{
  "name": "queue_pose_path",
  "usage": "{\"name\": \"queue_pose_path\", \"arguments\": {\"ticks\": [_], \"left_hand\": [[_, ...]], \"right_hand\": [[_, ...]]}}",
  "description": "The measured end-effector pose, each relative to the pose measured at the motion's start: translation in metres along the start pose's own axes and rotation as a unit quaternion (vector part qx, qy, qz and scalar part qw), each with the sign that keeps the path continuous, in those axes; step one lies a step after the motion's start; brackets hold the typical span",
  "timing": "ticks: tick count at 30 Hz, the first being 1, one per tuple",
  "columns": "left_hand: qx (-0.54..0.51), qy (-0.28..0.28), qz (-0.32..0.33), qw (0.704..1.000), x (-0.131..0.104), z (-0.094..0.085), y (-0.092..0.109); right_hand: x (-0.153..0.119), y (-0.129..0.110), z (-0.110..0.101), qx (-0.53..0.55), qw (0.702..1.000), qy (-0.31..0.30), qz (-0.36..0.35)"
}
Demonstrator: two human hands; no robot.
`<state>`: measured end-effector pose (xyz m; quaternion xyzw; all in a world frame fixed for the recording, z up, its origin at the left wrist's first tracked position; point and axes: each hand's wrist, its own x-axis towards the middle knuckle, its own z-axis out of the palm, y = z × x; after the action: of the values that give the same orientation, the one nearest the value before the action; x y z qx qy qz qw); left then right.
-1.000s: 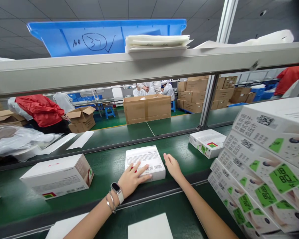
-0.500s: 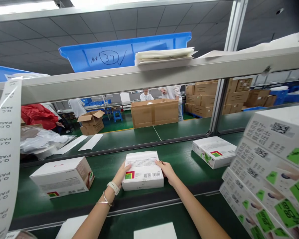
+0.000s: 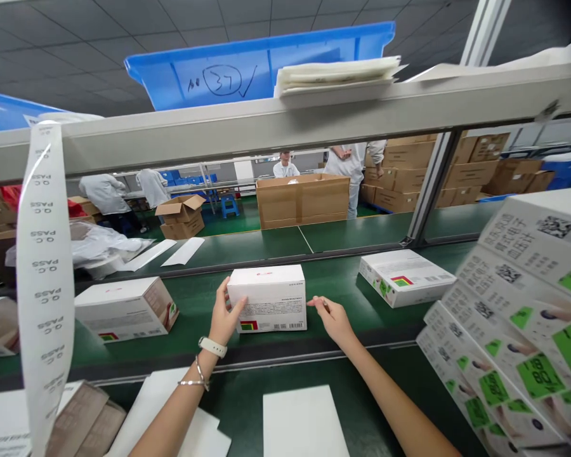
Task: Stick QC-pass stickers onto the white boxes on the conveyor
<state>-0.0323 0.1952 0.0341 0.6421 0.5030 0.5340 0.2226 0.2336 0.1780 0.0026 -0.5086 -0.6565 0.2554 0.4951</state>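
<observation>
A white printed box (image 3: 271, 304) stands on its long side on the green belt (image 3: 333, 273), its text side facing me. My left hand (image 3: 228, 311) grips the box's left end, thumb on the front face and fingers behind the edge. Just off the box's right end is my right hand (image 3: 330, 317), with its thumb and index finger pinched together and the other fingers curled; whether something tiny is between them is too small to tell. Another white box (image 3: 126, 311) stands to the left, and a flat-lying one (image 3: 404, 277) is to the right.
Stacked boxes (image 3: 518, 317) rise at the right. A strip of Q.C. PASS labels (image 3: 45, 254) hangs at the left. White cards (image 3: 304, 422) lie near the front edge. A metal rail (image 3: 219, 127) crosses above, holding a blue bin (image 3: 266, 63). People stand beyond.
The held box has tipped upright from lying flat. My right hand has let go of its right side and moved slightly off. The view has shifted, showing more at the lower left.
</observation>
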Motion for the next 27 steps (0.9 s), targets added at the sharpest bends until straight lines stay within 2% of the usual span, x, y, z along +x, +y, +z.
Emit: {"name": "queue_pose_path", "arguments": {"ticks": [4,6,8,9,10,13,15,17,20,24,27], "left_hand": [[0.107,0.044,0.076,0.99,-0.011,-0.023,0.005],[0.173,0.068,0.132,0.974,-0.023,-0.031,0.014],[0.214,0.048,0.177,0.959,-0.046,-0.033,0.027],[0.225,0.003,0.197,0.954,-0.061,-0.032,0.035],[0.23,-0.068,0.213,0.947,-0.077,-0.028,0.041],[0.244,-0.318,0.238,0.885,-0.122,-0.011,0.054],[0.253,-0.4,0.228,0.851,-0.144,0.0,0.054],[0.267,-0.418,0.213,0.842,-0.157,0.008,0.05],[0.297,-0.401,0.216,0.839,-0.166,0.014,0.045],[0.325,-0.381,0.235,0.833,-0.169,0.015,0.043],[0.337,-0.379,0.245,0.826,-0.171,0.015,0.042]], "right_hand": [[-0.037,-0.023,-0.006,-0.051,0.997,-0.045,-0.036],[-0.061,-0.036,-0.008,-0.067,0.992,-0.106,-0.033],[-0.087,-0.048,-0.009,-0.09,0.979,-0.182,-0.026],[-0.101,-0.054,-0.009,-0.106,0.97,-0.216,-0.027],[-0.115,-0.059,-0.008,-0.126,0.962,-0.241,-0.032],[-0.148,-0.069,-0.001,-0.21,0.936,-0.272,-0.076],[-0.163,-0.071,0.005,-0.266,0.916,-0.277,-0.115],[-0.171,-0.071,0.011,-0.303,0.901,-0.278,-0.136],[-0.177,-0.069,0.017,-0.321,0.895,-0.278,-0.138],[-0.179,-0.066,0.025,-0.3,0.903,-0.28,-0.127],[-0.179,-0.068,0.028,-0.268,0.92,-0.27,-0.094]]}}
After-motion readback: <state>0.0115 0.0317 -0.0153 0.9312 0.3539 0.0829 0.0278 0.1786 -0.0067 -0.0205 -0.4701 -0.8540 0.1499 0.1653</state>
